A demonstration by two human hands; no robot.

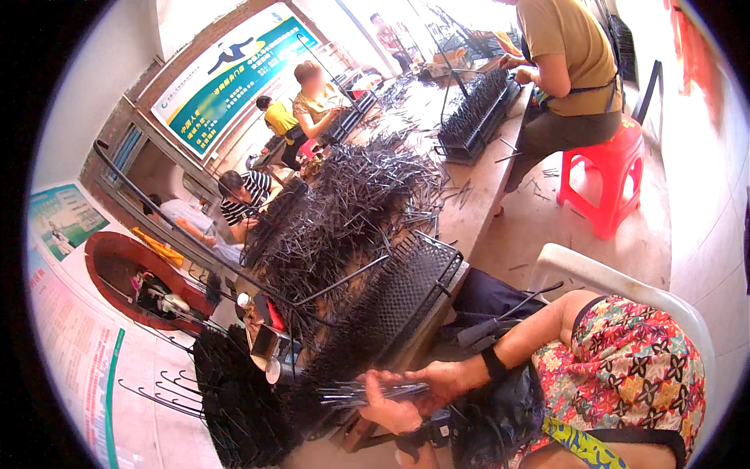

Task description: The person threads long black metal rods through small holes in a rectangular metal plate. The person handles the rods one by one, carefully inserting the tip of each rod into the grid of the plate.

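A bundle of thin dark rods (340, 394) with a metallic shine lies across both my hands, low in the middle of the view. Around its middle the fingers of my left hand (387, 406) are closed. My right hand (439, 383), with a black band at the wrist, is closed at the bundle's right end. Just beyond my hands, a black mesh-sided rack (422, 285) stands tilted at the table edge, with many dark thin pieces packed beside the mesh. Past it, a large heap of loose dark rods (344, 203) covers the table (488, 187).
At the far right a person in a tan shirt (574, 47) sits on a red stool (605, 176) by another filled rack (478, 117). Several people work along the left. A black bristly mass (234, 391) and hooked rods (168, 391) are at lower left. A white chair (578, 266) is beside my arm.
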